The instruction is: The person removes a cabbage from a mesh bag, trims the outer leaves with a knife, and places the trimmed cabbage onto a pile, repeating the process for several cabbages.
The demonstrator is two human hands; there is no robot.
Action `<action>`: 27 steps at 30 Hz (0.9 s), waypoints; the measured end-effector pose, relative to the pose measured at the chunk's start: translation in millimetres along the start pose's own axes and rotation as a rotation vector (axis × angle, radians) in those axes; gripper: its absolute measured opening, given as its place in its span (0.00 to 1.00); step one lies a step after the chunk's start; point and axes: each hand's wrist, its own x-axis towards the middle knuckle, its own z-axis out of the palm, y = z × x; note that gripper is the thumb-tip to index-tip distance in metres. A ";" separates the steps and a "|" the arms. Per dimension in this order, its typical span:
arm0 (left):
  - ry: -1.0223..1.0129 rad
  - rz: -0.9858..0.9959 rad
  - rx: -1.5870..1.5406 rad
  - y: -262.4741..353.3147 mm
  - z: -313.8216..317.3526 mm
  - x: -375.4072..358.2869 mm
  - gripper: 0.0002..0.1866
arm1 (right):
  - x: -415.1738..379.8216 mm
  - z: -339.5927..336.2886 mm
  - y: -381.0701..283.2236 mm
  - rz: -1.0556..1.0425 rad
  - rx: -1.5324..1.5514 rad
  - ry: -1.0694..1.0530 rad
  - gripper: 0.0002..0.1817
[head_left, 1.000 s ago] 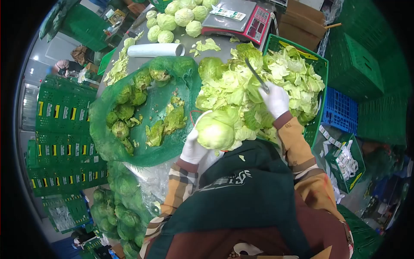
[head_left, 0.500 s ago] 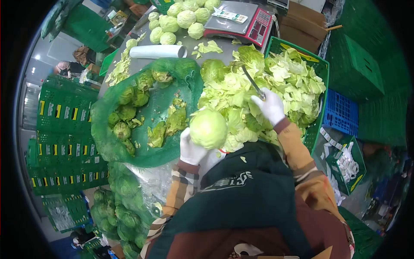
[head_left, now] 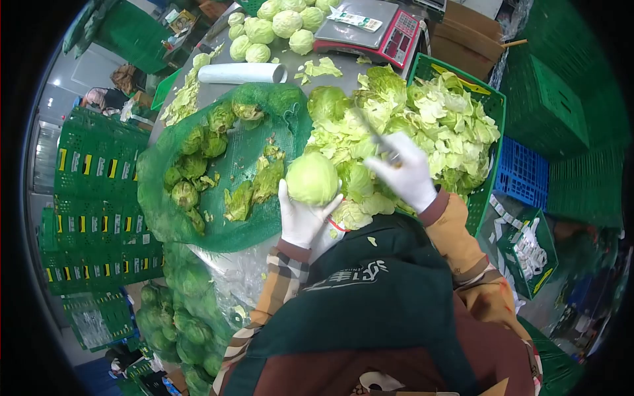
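Observation:
A trimmed pale green cabbage (head_left: pixel 312 179) rests in my gloved left hand (head_left: pixel 302 218), fingers and thumb cupped around its lower side. My gloved right hand (head_left: pixel 408 173) is closed round the handle of a knife (head_left: pixel 372 127), whose blade points up and to the left, slightly blurred. That hand is apart from the cabbage, over a heap of loose cabbage leaves (head_left: pixel 456 125) filling a green crate (head_left: pixel 500 152). Left of the cabbage lies an open green mesh bag (head_left: pixel 228 243) with several untrimmed cabbages (head_left: pixel 193 168) and torn leaves inside.
Behind the bag lies a white roll (head_left: pixel 242 73). Several trimmed cabbages (head_left: pixel 259 32) sit at the back of the table beside a red-edged scale (head_left: pixel 360 30). Green crates (head_left: pixel 99 198) are stacked at left, a blue crate (head_left: pixel 522 173) stands at right. Full mesh bags (head_left: pixel 191 330) lie below left.
My left hand has turned, and the cabbage has shifted slightly up and left, now resting on spread fingers. My right hand has moved left and down with the knife, nearer the cabbage.

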 end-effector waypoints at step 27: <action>-0.076 -0.039 -0.017 9.9 -18.5 5.5 0.47 | -30.7 42.9 2.7 0.570 0.537 -0.385 0.19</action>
